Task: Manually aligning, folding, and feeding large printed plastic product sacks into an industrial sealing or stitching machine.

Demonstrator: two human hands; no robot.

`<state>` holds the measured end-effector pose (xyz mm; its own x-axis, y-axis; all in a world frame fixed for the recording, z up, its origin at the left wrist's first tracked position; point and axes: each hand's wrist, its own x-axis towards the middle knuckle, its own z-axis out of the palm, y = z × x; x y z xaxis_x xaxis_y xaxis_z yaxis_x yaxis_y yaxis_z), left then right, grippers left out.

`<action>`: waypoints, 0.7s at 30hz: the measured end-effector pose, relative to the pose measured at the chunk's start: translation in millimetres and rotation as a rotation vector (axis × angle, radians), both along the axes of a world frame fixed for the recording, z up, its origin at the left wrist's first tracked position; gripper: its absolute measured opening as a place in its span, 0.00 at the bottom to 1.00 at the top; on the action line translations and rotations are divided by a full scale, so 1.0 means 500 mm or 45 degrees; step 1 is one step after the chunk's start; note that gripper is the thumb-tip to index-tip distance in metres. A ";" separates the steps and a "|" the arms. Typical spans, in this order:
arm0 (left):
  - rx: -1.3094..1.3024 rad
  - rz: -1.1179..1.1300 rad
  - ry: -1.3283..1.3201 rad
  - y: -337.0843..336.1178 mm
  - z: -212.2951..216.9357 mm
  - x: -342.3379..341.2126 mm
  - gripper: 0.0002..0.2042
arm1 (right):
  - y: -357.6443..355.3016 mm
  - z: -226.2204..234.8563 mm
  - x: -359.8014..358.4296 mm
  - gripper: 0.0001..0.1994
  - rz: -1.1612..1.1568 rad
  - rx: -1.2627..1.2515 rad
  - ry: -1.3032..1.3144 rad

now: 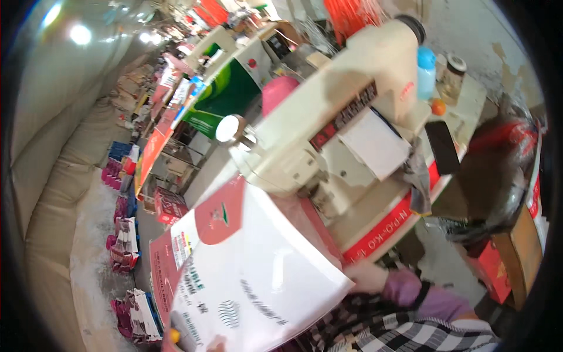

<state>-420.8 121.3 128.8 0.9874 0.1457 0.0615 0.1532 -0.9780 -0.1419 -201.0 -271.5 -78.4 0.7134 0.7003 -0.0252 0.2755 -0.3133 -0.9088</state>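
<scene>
A large white-and-red printed bag (258, 258) slants across the space before me, its upper end beside the needle area of a cream sewing machine (328, 100). At the bag's right corner my right hand (368, 278) grips the edge; its fingers are partly hidden and blurred. My left hand (217, 344) shows only as a blurred bit of finger over the bag's lower face, at the picture's bottom edge. It appears closed on the bag, the rest of it being hidden. The needle itself cannot be made out.
On the machine table stand a blue bottle (426, 75), a lidded jar (451, 79), a small orange fruit (438, 107) and a black phone (442, 146). Stacks of folded bags (136, 314) lie on the floor at left. A cardboard box (516, 258) stands at right.
</scene>
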 end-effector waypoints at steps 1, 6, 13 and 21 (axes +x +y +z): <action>-0.041 0.222 0.313 -0.049 -0.015 0.068 0.29 | 0.015 -0.086 -0.060 0.17 -0.132 0.413 0.147; -0.267 -0.278 -0.066 0.206 -0.336 0.240 0.21 | 0.091 0.022 0.007 0.13 -0.140 -0.196 -0.629; -1.158 1.259 -1.454 0.339 -0.407 0.183 0.24 | 0.347 0.139 -0.019 0.17 0.186 0.350 -0.451; -2.144 1.259 -0.920 0.151 -0.227 -0.194 0.16 | 0.348 0.130 0.150 0.41 -0.573 0.003 -0.673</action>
<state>-517.9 196.8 15.1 0.4251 0.8050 -0.4139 0.1946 0.3653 0.9103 -126.2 -97.6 -13.5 0.8505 0.3333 0.4069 0.5253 -0.4987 -0.6895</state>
